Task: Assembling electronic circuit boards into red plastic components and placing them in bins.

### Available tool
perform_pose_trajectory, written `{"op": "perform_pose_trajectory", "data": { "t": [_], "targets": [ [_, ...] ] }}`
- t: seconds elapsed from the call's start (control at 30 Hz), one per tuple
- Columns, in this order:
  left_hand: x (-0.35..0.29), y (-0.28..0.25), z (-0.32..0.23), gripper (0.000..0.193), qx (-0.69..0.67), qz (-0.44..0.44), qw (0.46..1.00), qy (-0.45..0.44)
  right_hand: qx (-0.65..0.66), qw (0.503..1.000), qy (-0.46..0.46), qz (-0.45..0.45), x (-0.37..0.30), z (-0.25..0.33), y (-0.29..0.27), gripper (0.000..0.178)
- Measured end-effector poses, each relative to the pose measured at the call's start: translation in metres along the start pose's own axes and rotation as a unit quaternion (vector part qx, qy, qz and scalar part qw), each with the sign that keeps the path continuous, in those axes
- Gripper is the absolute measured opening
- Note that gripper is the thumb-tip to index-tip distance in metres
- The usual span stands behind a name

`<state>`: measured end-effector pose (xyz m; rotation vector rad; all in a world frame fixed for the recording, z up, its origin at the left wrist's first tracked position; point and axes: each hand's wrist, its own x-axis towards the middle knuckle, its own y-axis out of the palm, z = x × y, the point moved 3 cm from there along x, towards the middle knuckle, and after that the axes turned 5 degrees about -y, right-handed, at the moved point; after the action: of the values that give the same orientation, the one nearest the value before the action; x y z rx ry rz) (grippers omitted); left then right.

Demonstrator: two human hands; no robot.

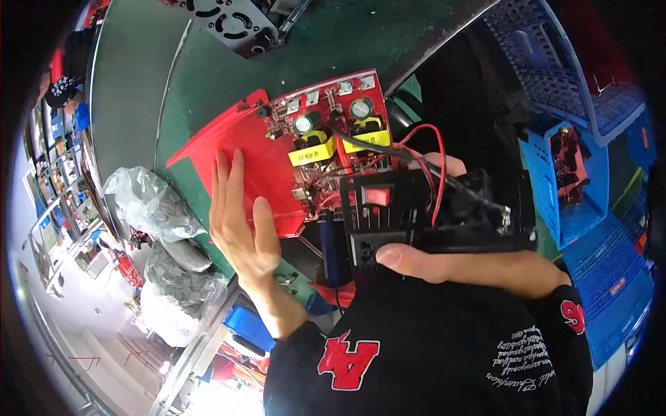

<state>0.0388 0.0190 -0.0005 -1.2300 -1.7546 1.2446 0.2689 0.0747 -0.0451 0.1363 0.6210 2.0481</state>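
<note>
My left hand (241, 208) lies with fingers stretched out on a red metal casing (260, 177). A red circuit board (322, 114) sits in the casing, carrying yellow-wrapped transformers (312, 153) and round capacitors. My right hand (416, 262) grips a black end panel (380, 241) with a red rocker switch (377, 197) and a socket. Its thumb presses the panel's near side, while other fingers show behind the far edge. Red wires (440, 166) and a thick black cable (454, 182) arch over the panel; the cable's bare metal end points right. A black fan-like part (468, 204) is partly shadowed.
A metal housing with vent slots (232, 24) stands at the far edge of the green bench (208, 76). Clear plastic bags (156, 204) lie at the left. Blue crates (579, 187) stand at the right, one holding circuit boards. Another person (66, 87) is at far left.
</note>
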Motion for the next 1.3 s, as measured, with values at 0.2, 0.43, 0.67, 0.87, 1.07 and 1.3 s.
{"op": "perform_pose_trajectory", "data": {
  "t": [0.2, 0.43, 0.67, 0.87, 1.07, 1.3],
  "targets": [
    [0.001, -0.001, -0.003, 0.059, 0.010, 0.004, 1.000, -0.004, -0.053, 0.994, -0.027, 0.088, 0.013, -0.002, -0.010, 0.081],
    [0.001, 0.000, 0.002, 0.059, 0.012, 0.009, 1.000, -0.013, -0.110, 0.989, -0.047, 0.092, 0.005, -0.004, -0.009, 0.093],
    [0.001, 0.001, -0.003, 0.059, 0.008, 0.014, 1.000, -0.023, -0.034, 0.995, -0.065, 0.074, 0.009, -0.009, -0.008, 0.088],
    [-0.001, -0.002, -0.005, 0.060, 0.017, 0.020, 0.999, -0.033, -0.034, 0.997, -0.002, 0.062, 0.012, 0.000, 0.002, 0.090],
    [-0.001, 0.001, 0.001, 0.057, -0.010, 0.001, 0.999, -0.046, 0.071, 0.995, 0.008, 0.064, 0.034, -0.012, 0.032, 0.070],
    [-0.012, -0.003, 0.016, 0.053, 0.019, -0.190, 0.981, -0.040, -0.034, 0.985, 0.142, 0.088, 0.062, 0.010, 0.051, 0.045]
  ]
}}
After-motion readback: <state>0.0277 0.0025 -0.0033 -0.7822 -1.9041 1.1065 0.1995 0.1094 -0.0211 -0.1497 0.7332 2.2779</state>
